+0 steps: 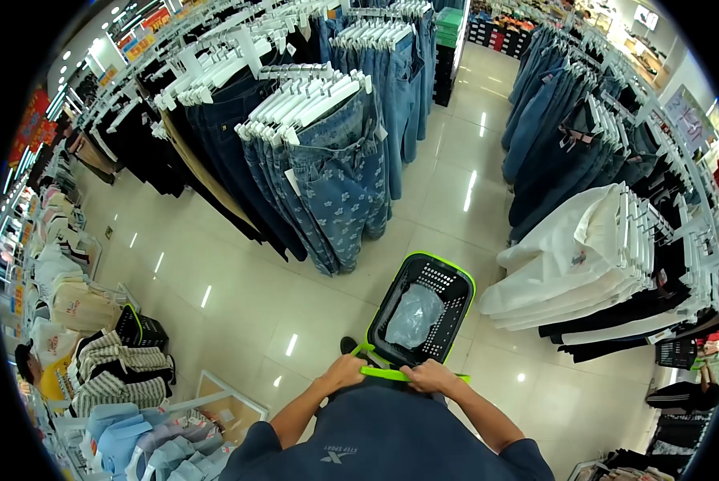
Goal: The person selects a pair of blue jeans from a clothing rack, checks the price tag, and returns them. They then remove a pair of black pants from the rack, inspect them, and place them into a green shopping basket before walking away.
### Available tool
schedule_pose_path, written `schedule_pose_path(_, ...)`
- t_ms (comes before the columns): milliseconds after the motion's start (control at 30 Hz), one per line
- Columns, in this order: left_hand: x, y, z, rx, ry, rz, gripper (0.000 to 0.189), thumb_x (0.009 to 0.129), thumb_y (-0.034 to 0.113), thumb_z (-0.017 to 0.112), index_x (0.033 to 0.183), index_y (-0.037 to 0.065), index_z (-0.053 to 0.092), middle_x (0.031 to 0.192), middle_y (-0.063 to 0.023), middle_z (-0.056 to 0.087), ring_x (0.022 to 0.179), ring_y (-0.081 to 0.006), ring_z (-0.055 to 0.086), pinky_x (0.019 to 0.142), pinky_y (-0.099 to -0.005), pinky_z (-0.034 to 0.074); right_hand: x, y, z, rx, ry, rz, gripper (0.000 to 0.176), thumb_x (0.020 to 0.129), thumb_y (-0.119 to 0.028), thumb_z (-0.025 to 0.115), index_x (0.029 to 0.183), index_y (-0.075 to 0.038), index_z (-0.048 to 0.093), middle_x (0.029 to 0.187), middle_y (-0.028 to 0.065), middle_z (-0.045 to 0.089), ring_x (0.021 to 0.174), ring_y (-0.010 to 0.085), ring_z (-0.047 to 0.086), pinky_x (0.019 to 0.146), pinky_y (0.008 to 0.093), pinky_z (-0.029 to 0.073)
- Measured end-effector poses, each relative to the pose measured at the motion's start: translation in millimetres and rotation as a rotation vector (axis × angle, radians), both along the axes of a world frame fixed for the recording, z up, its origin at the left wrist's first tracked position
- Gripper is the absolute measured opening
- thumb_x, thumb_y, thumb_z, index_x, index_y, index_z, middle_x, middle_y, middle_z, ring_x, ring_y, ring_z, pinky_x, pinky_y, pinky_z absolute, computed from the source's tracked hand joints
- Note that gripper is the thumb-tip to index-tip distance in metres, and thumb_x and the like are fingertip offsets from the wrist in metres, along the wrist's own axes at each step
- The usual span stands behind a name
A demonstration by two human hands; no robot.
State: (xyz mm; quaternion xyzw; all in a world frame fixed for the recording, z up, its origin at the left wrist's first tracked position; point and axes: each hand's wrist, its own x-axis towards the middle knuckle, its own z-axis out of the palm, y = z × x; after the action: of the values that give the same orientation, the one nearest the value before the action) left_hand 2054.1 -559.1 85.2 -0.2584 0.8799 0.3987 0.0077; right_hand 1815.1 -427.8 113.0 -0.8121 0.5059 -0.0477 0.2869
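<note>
A black shopping basket point(453, 290) with a bright green rim is right in front of my body. Inside it lies a clear plastic bag point(415, 315) with pale contents. My left hand point(343, 373) is closed around the left part of the green handle point(385, 373). Farther right along the same handle, my right hand point(430, 375) grips it too, with its fingers curled over the bar. The basket's near edge is close to both hands, and its far end points away from me.
Jeans on white hangers point(319, 176) hang ahead to the left. White trousers point(564, 256) and more jeans point(544, 152) line the right rack. A tiled aisle point(447, 192) runs between them. Folded tops point(135, 441) and another basket point(144, 329) are at lower left, near a person point(29, 362).
</note>
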Motion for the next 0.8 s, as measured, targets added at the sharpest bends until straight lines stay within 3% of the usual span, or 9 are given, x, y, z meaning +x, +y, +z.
schedule_pose_path(333,25.4,67.8,15.2,0.188,-0.158,0.137,0.027,0.079,0.028,0.058,0.081,0.002,0.063,0.076,-0.0233,0.061,0.074,-0.0417,0.058,0.067,-0.046,0.047,-7.9,-16.4,-8.2,-0.078,0.051,0.415,0.028,0.082,-0.024,0.052,0.101,-0.003,0.05,0.055,0.0083,0.058,0.051,0.0277,0.06,0.046,0.0392,0.044)
schedule_pose_path(367,27.8,71.9,19.0,0.187,-0.109,0.168,0.031,0.08,0.032,0.061,0.081,0.002,0.063,0.07,-0.0225,0.059,0.067,-0.0408,0.057,0.062,-0.0453,0.046,-6.5,-18.5,-9.5,-0.079,0.069,0.45,0.029,0.083,-0.023,0.05,0.102,-0.002,0.05,0.054,0.0084,0.057,0.05,0.0273,0.06,0.046,0.0396,0.044)
schedule_pose_path(467,30.4,73.7,44.8,0.233,-0.214,0.172,0.039,0.083,0.039,0.057,0.085,0.001,0.063,0.073,-0.0234,0.06,0.072,-0.0405,0.058,0.067,-0.0455,0.046,0.8,-29.3,-9.5,-0.148,0.059,0.519,0.025,0.083,-0.02,0.047,0.1,-0.003,0.051,0.052,0.007,0.056,0.048,0.0253,0.06,0.043,0.0385,0.043)
schedule_pose_path(567,45.0,77.5,37.9,0.299,-0.216,0.209,0.048,0.086,0.046,0.051,0.091,0.0,0.063,0.078,-0.0247,0.06,0.077,-0.0403,0.058,0.072,-0.0451,0.045,11.9,-44.7,-12.6,-0.2,0.037,0.586,0.021,0.083,-0.018,0.045,0.098,-0.004,0.051,0.053,0.0069,0.057,0.048,0.0252,0.06,0.042,0.0378,0.043)
schedule_pose_path(667,62.4,78.6,33.6,0.462,-0.171,0.268,0.052,0.088,0.049,0.046,0.094,0.0,0.062,0.082,-0.0252,0.06,0.079,-0.0398,0.058,0.074,-0.0442,0.044,24.4,-61.6,-1.8,-0.246,-0.005,0.647,0.018,0.083,-0.017,0.045,0.094,-0.005,0.051,0.055,0.0073,0.057,0.049,0.0255,0.06,0.041,0.0375,0.043)
schedule_pose_path(800,84.6,77.0,32.9,0.493,-0.046,0.274,0.05,0.09,0.046,0.042,0.094,0.0,0.061,0.082,-0.0248,0.061,0.079,-0.038,0.059,0.073,-0.0434,0.044,48.6,-78.5,6.0,-0.273,0.056,0.719,0.016,0.083,-0.017,0.046,0.092,-0.005,0.05,0.053,0.0066,0.054,0.049,0.0253,0.059,0.041,0.0372,0.043)
